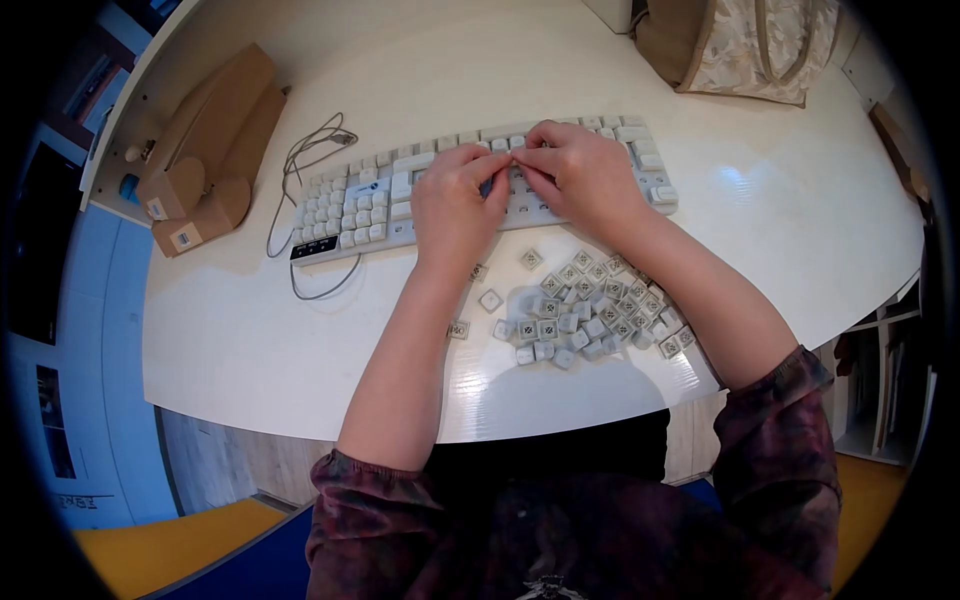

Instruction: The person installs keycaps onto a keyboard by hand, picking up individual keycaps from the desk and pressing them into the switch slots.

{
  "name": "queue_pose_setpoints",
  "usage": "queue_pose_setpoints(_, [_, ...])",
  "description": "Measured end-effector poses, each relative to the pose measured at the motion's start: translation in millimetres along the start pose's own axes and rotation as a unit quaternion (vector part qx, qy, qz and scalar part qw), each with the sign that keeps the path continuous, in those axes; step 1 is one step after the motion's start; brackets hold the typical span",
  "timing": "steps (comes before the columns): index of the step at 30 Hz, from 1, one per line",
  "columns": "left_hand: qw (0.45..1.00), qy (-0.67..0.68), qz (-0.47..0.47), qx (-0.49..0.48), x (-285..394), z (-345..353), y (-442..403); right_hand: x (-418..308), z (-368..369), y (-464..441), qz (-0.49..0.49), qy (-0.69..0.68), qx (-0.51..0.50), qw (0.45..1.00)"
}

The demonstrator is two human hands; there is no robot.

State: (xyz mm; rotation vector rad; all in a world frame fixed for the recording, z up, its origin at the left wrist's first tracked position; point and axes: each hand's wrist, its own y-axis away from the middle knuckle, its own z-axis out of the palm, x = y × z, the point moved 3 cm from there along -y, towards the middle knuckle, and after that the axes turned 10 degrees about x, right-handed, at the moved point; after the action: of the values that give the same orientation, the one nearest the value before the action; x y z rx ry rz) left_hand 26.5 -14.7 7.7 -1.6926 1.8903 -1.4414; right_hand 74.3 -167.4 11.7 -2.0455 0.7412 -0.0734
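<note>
A white keyboard (403, 233) lies across the desk, with keycaps on its left part and along its far rows; bare key sockets show in the middle near rows. Over its middle, my left hand (460, 195) is closed, thumb and index finger pinched together. My right hand (575, 170) touches it from the right, its fingers also pinched at the same spot. Whatever sits between the fingertips is too small and hidden to make out. Between my forearms and nearer to me lies a pile of loose keycaps (585, 315), some upside down.
A grey cable (292, 160) coils left of the keyboard. Brown cardboard pieces (215, 140) lie at the desk's left side. A patterned bag (745, 50) stands at the far right. The desk's near edge (260, 428) runs in front of my body.
</note>
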Motion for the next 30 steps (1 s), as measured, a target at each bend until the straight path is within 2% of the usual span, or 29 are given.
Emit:
queue_pose_setpoints(5, [1.000,-0.004,0.008,-0.021,1.8,-1.5,0.4,-0.1,0.3,3.3,-0.035,0.014,-0.003,0.999])
queue_pose_setpoints(20, [1.000,-0.003,-0.023,0.008,-1.6,3.1,2.5,3.8,0.9,7.3,0.031,-0.030,0.014,0.999])
queue_pose_setpoints(26, [1.000,-0.006,-0.007,0.017,-0.1,3.1,2.4,-0.7,1.5,3.6,0.000,0.001,0.003,1.000])
queue_pose_setpoints(30, [1.000,-0.027,-0.001,0.014,1.3,4.1,3.6,-1.3,0.3,2.0,0.012,-0.007,-0.011,1.000])
